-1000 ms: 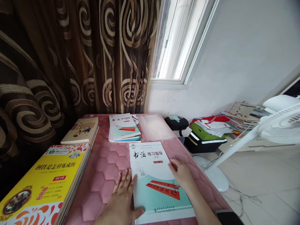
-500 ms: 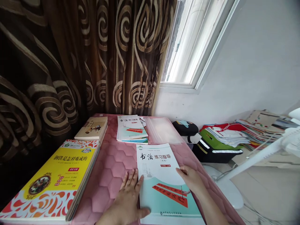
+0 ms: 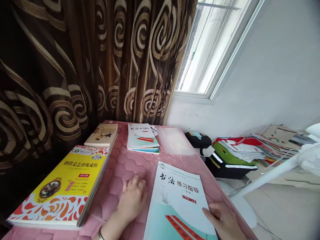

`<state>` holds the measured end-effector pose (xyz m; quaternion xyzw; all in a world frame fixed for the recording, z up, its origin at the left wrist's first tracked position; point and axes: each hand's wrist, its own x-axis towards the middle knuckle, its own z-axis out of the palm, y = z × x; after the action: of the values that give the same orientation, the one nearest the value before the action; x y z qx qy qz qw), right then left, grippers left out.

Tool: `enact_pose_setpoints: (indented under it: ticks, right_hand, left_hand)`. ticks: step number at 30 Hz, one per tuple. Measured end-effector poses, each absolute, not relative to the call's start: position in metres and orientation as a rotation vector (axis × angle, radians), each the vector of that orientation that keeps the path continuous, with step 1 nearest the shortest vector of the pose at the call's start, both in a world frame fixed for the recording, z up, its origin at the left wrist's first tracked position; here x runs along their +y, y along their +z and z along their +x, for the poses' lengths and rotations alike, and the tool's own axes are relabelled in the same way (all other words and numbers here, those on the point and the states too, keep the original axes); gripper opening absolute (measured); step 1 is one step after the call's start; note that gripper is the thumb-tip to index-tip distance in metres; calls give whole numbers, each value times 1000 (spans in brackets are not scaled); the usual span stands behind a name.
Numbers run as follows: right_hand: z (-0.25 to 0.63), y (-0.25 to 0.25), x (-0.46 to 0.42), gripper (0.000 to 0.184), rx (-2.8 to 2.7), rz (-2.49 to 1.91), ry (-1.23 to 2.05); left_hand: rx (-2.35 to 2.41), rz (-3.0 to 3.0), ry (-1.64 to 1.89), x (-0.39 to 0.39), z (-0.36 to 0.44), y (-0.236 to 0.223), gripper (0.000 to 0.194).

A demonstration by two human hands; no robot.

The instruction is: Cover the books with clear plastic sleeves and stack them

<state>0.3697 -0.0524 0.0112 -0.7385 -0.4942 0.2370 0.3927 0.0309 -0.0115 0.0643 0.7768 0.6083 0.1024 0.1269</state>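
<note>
A calligraphy workbook with a white and teal cover lies at a slant on the pink quilted table cover. At its right edge is my right hand, thumb on the cover and fingers curled at the edge, closed on the book. My left hand, slightly blurred, is to the left of the workbook and apart from it. Its fingers are curled in, with nothing visible in them, and a bracelet circles the wrist.
A stack topped by a yellow book lies on the left, with a tan book behind it. Farther back are more workbooks and clear plastic covers. A white lamp or fan stand rises beyond the right edge.
My left hand has lifted off the workbook's left edge, and its spread fingers have curled. The workbook has turned clockwise and shifted nearer with my right hand on it. The view has shifted slightly.
</note>
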Motion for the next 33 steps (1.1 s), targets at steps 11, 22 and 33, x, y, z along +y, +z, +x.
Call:
enact_pose_setpoints:
  ticks: [11, 22, 33]
  right_hand:
    - [397, 18, -78, 47, -1752, -1703, 908]
    - [403, 13, -75, 64, -2667, -1042, -848]
    - [394, 42, -71, 51, -2740, -767, -838]
  left_hand:
    - [2704, 2031, 189, 18, -31, 56, 42]
    - [2720, 1831, 185, 38, -22, 58, 39]
    - [2555, 1831, 247, 43, -16, 103, 30]
